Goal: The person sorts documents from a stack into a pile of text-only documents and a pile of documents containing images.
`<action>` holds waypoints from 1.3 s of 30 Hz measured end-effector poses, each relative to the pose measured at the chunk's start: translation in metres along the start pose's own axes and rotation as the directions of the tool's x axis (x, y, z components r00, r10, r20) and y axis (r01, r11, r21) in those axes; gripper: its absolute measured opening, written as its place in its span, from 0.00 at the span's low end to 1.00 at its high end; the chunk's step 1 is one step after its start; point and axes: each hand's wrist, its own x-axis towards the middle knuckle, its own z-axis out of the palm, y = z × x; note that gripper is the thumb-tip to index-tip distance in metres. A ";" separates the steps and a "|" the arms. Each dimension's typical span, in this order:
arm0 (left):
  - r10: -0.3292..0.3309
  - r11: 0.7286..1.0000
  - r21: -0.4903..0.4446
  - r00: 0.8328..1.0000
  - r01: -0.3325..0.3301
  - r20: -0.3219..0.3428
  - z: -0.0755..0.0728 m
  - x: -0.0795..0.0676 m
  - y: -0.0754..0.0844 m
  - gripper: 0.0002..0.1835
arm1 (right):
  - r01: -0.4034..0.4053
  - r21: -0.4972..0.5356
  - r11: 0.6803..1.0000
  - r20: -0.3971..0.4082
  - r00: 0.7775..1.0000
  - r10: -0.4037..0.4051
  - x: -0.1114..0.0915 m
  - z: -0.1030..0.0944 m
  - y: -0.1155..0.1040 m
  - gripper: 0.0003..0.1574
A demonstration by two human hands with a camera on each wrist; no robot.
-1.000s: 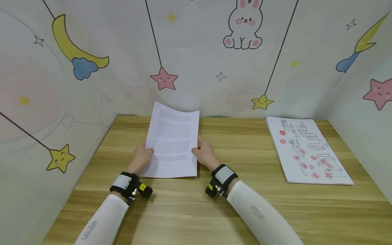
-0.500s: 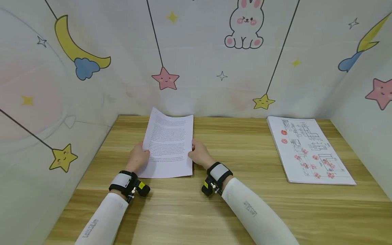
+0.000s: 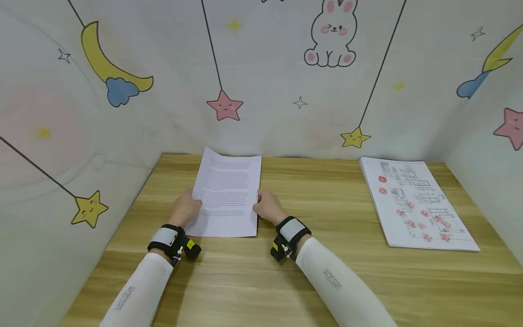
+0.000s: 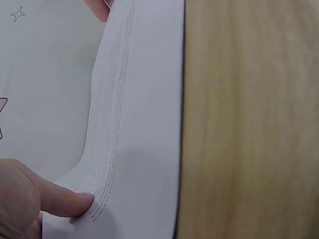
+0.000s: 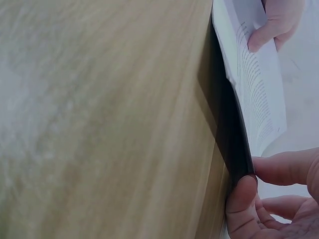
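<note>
A white printed paper (image 3: 229,195) is held between my two hands over the left middle of the table. My left hand (image 3: 185,209) grips its left edge, thumb on the printed face. At the right edge my right hand (image 3: 269,207) pinches the paper between thumb and fingers. In the left wrist view the paper (image 4: 144,114) bends near my left thumb (image 4: 67,200). The right wrist view shows the paper's edge in my right fingers (image 5: 244,199), with a dark strip under it. Whether it is one sheet or several I cannot tell.
A stack of papers (image 3: 416,204) with drawings and red stamp-like marks lies on the wooden table (image 3: 327,272) at the right. A wall cloth (image 3: 278,127) with cartoon stars and a rabbit rises behind. Each wrist wears a strapped camera (image 3: 192,249).
Both hands have brought the paper down and slightly left, and its top edge now stands lower against the wall. The grip of both hands stays the same. The view has shifted slightly.
</note>
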 end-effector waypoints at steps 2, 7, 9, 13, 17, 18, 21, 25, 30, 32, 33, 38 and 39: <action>0.013 1.000 0.023 1.000 -0.013 -0.006 0.002 0.002 0.002 0.28 | 0.003 -0.027 1.000 -0.011 1.000 -0.003 -0.001 -0.002 0.001 0.09; 0.010 0.997 0.077 1.000 -0.008 -0.024 0.005 0.003 0.005 0.28 | 0.004 -0.049 0.999 -0.014 1.000 -0.005 -0.002 -0.004 0.001 0.06; 0.014 0.994 0.110 0.999 -0.011 -0.033 0.006 0.004 0.006 0.28 | -0.017 -0.073 0.997 -0.017 1.000 0.015 -0.003 -0.004 0.001 0.03; 0.022 0.980 0.197 0.996 -0.005 -0.086 0.003 0.003 0.002 0.29 | -0.033 -0.144 0.989 -0.025 0.999 0.030 -0.001 -0.001 -0.003 0.05; 0.028 0.963 0.271 0.991 0.010 -0.134 0.002 0.004 0.000 0.31 | -0.015 -0.134 0.991 -0.031 0.999 0.011 -0.002 -0.001 -0.002 0.19; 0.031 0.956 0.292 0.990 0.011 -0.140 0.002 0.004 0.000 0.31 | -0.010 -0.115 0.993 -0.030 1.000 0.006 -0.003 -0.002 -0.001 0.21; 0.043 0.937 0.348 0.989 0.010 -0.144 0.005 0.002 0.002 0.32 | 0.009 -0.061 0.998 -0.030 1.000 -0.011 -0.007 -0.005 0.003 0.23; 0.073 0.930 0.369 0.985 -0.011 -0.156 0.008 -0.002 0.006 0.30 | 0.026 0.010 1.000 0.007 1.000 -0.026 -0.013 -0.010 0.012 0.12; 0.098 0.942 0.334 0.982 -0.039 -0.161 0.012 -0.004 0.016 0.30 | 0.006 0.093 0.996 0.055 0.998 -0.011 -0.022 -0.022 0.021 0.25; 0.124 0.939 0.339 0.980 -0.065 -0.155 0.012 -0.007 0.022 0.30 | 0.013 0.071 0.997 0.052 0.998 -0.017 -0.026 -0.029 0.022 0.27; 0.137 0.936 0.344 0.979 -0.077 -0.153 0.012 -0.007 0.026 0.30 | 0.021 0.051 0.998 0.044 0.999 -0.023 -0.029 -0.033 0.022 0.28; 0.205 0.919 0.373 0.965 -0.131 -0.166 0.013 -0.011 0.045 0.29 | 0.081 -0.049 0.995 -0.014 0.997 -0.082 -0.041 -0.057 0.027 0.28; 0.215 0.918 0.371 0.962 -0.141 -0.169 0.014 -0.012 0.049 0.29 | 0.092 -0.062 0.994 -0.026 0.995 -0.094 -0.043 -0.063 0.029 0.28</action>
